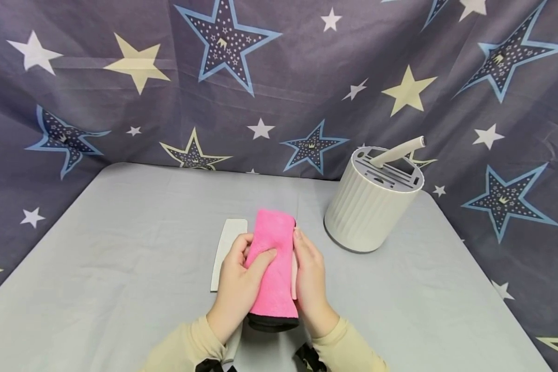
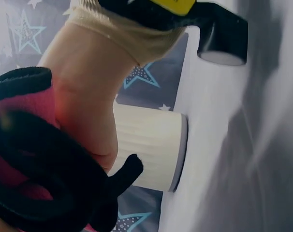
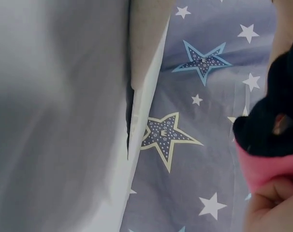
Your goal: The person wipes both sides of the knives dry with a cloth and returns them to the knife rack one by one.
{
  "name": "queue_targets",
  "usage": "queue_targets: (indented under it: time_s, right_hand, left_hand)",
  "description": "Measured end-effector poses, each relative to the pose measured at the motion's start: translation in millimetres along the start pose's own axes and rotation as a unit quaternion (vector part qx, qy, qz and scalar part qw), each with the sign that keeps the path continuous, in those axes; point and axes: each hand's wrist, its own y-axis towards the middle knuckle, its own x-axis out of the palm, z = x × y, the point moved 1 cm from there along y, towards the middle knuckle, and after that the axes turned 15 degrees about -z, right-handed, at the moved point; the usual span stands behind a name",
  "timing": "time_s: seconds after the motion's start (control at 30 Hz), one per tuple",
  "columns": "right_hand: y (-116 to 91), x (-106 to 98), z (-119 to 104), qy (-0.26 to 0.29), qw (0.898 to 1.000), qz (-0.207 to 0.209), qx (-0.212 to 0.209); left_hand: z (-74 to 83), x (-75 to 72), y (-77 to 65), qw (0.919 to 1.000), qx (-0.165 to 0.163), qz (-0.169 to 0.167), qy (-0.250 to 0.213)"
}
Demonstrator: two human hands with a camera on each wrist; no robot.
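Between both hands, above the table, is a folded bright pink cloth point(image 1: 275, 274) with black edging. My left hand point(image 1: 237, 284) grips its left side, thumb laid across the top and fingers hidden underneath. On the right side my right hand point(image 1: 312, 279) holds the cloth, with its fingers along the edge. Looped black trim point(image 2: 45, 169) of the cloth shows close up in the left wrist view. Beneath the left hand a knife with a broad white blade point(image 1: 225, 253) lies on the table, its pale handle point(image 1: 233, 345) emerging below that hand.
A ribbed cream knife block point(image 1: 369, 212) stands on the table at the back right, with one pale handle point(image 1: 400, 151) sticking up from its slotted top. The grey-covered table point(image 1: 121, 258) ends at a star-patterned curtain point(image 1: 297, 93) behind and at both sides.
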Motion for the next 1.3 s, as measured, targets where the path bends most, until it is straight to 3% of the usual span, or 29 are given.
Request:
queue_targets:
  time_s: [0.27,0.5,0.8,1.07,1.3]
  right_hand:
    - [6,-6,-9,-0.004,1.0,0.024,-0.008]
    - [11,-12,-11,-0.048,0.997,0.052,0.005]
    - [15,-19,-14,0.01,0.998,0.068,-0.007]
    - [12,-19,-12,-0.005,0.998,0.066,0.023]
    - [8,-17,-11,-0.017,0.998,0.052,0.021]
  left_hand:
    - [2.6,4.6,-4.8,0.9994,-0.017,-0.026,-0.017]
    - [2.1,7.5,-8.5,0.998,-0.033,-0.048,-0.025]
    - [1.9,9.6,-13.9,0.9943,-0.051,-0.088,-0.034]
    - [-0.4,12.0,-15.2,0.9958,-0.019,-0.079,-0.041]
    - [-0.4,11.6,-14.1,0.9973,-0.007,-0.058,-0.046]
